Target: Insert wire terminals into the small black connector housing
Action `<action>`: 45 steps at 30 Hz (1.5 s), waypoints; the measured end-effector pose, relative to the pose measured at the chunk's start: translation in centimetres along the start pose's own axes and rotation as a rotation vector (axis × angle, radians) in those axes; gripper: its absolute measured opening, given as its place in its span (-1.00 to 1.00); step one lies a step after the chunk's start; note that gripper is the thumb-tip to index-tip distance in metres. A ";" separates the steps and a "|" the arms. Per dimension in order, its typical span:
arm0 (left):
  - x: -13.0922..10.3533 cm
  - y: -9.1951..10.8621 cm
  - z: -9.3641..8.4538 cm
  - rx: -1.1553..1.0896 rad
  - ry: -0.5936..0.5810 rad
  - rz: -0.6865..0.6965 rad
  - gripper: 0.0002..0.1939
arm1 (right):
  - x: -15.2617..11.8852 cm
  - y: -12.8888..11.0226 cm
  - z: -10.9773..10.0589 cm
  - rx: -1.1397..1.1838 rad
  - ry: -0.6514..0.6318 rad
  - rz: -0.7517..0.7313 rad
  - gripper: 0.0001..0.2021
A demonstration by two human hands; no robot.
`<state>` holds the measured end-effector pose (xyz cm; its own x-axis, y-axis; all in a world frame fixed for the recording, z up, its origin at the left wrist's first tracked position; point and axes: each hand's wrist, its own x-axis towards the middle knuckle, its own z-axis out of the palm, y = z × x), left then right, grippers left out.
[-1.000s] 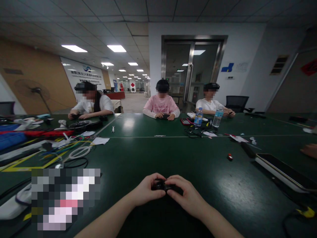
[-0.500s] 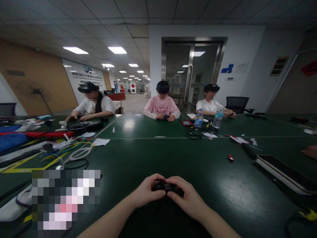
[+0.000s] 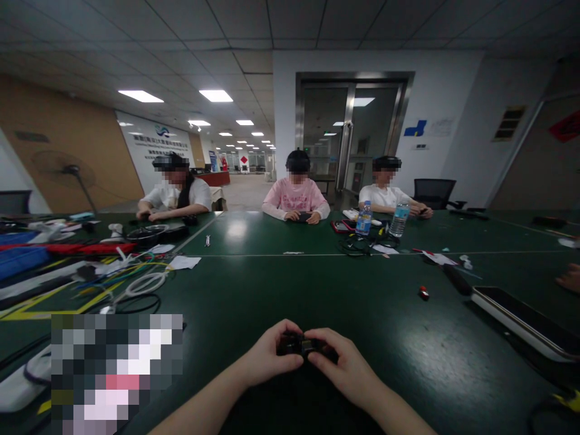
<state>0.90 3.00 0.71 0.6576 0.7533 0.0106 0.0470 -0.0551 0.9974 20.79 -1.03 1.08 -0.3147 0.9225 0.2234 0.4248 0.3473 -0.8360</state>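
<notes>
Low in the middle of the head view, my left hand (image 3: 270, 357) and my right hand (image 3: 345, 361) meet over the dark green table (image 3: 254, 290). Between them is a small dark object (image 3: 296, 345), glossy black, too dim to identify. My left hand's thumb and fingers close on its left side, and my right hand pinches its right side. The fingers cover much of it. A small red and silver item (image 3: 423, 293) lies on the table to the right, well away from both hands.
Cables (image 3: 147, 284), a white power strip (image 3: 27, 380) and a blue tray (image 3: 22, 261) crowd the left. At right lies a flat black-topped device (image 3: 525, 320). Bottles (image 3: 399, 219) stand farther back. Three people sit opposite; another person's hand (image 3: 568, 278) shows at the right edge.
My hands have shifted slightly around the dark object, still gripping it. The person at the far left has raised their head and drawn their hands closer. The view has tilted a little.
</notes>
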 end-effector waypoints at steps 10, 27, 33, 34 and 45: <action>-0.3 -0.3 0.3 0.076 0.076 0.051 -0.49 | -0.1 -0.2 -0.2 -0.040 -0.022 -0.018 -0.81; -0.3 -1.0 0.3 0.181 0.086 0.157 -0.53 | -0.1 0.0 -0.1 0.039 -0.010 0.071 -0.63; -0.5 -0.5 0.3 0.224 0.096 0.185 -0.59 | -0.1 0.2 -0.1 0.064 0.000 0.106 -0.61; -0.5 -0.5 0.3 0.233 0.093 0.201 -0.62 | -0.1 0.2 0.0 0.064 0.001 0.111 -0.61; -0.4 -0.4 0.3 0.325 0.092 0.277 -0.84 | 0.0 0.1 0.0 0.062 0.007 0.092 -0.63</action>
<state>0.86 2.53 0.26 0.6099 0.7353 0.2955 0.1222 -0.4557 0.8817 20.87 -1.00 0.96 -0.2712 0.9512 0.1473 0.3984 0.2502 -0.8824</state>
